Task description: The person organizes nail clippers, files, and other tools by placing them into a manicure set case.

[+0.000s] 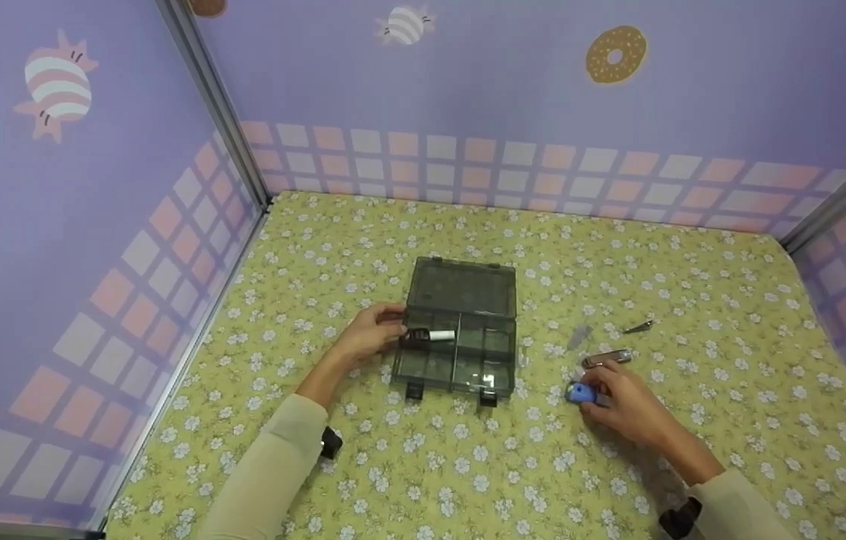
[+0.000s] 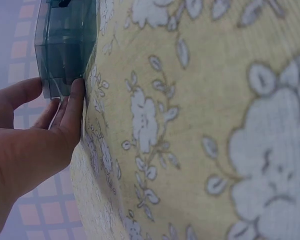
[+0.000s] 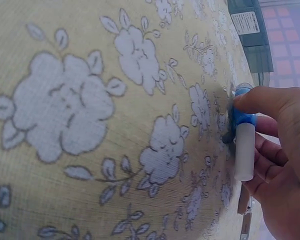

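A grey see-through compartment box (image 1: 460,289) lies with its lid folded back. My left hand (image 1: 372,330) grips its left side, with the thumb and fingers at the box's corner (image 2: 65,50) in the left wrist view. Inside, across the left compartments, lies a small black bottle with a white cap (image 1: 430,335). To the right of the box, my right hand (image 1: 629,401) pinches a blue nail polish bottle (image 1: 580,392) close to the cloth. The right wrist view shows its long frosted cap (image 3: 245,152) pointing down in the picture.
Just beyond my right hand lies a nail clipper (image 1: 607,358), with a smaller metal clipper (image 1: 639,326) behind it. A thin greyish piece (image 1: 579,336) lies left of them. Flowered cloth (image 1: 423,480) covers the table, and purple patterned walls (image 1: 498,97) enclose it.
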Demonstrator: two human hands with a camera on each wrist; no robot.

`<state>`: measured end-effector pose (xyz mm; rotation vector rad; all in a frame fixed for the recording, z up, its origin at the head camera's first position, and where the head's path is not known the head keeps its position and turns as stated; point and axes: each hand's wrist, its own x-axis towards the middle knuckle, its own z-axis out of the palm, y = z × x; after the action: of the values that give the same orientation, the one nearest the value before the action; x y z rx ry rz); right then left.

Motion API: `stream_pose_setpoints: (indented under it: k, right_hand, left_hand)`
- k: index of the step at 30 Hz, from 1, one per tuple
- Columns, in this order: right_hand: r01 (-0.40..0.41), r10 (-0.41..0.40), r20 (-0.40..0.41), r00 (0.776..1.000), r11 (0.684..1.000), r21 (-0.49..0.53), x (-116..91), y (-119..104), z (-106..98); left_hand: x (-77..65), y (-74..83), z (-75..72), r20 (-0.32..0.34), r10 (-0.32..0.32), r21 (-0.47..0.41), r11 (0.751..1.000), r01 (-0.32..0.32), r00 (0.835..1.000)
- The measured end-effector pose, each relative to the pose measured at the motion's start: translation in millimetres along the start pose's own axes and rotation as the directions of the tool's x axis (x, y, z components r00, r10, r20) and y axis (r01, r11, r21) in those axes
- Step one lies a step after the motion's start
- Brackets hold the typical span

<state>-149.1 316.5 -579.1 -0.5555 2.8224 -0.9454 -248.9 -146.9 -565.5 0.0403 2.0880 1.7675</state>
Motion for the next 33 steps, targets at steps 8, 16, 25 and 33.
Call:
stream_pose_setpoints:
  k: [8, 16, 25, 33]
  right_hand:
    - [0.037, -0.036, -0.027, 0.999, 0.999, 0.009, 10.9, -7.7, -7.5]
    - [0.059, -0.058, -0.033, 0.998, 0.998, 0.017, 29.4, -30.3, -10.4]
    - [0.132, -0.131, -0.057, 0.990, 0.991, 0.019, 57.6, -60.0, -11.8]
    - [0.154, -0.145, -0.085, 0.986, 0.982, 0.107, 91.1, -78.0, -3.8]
  left_hand:
    - [1.4, -1.2, 0.0, 0.007, -0.005, -0.007, 1.000, 0.005, 1.000]
    - [2.3, -1.7, -0.3, 0.004, -0.007, -0.001, 1.000, 0.007, 1.000]
    - [2.7, -0.3, -2.2, 0.019, -0.016, 0.009, 1.000, 0.016, 1.000]
    - [3.4, -0.6, -2.6, 0.031, -0.007, -0.002, 1.000, 0.007, 0.999]
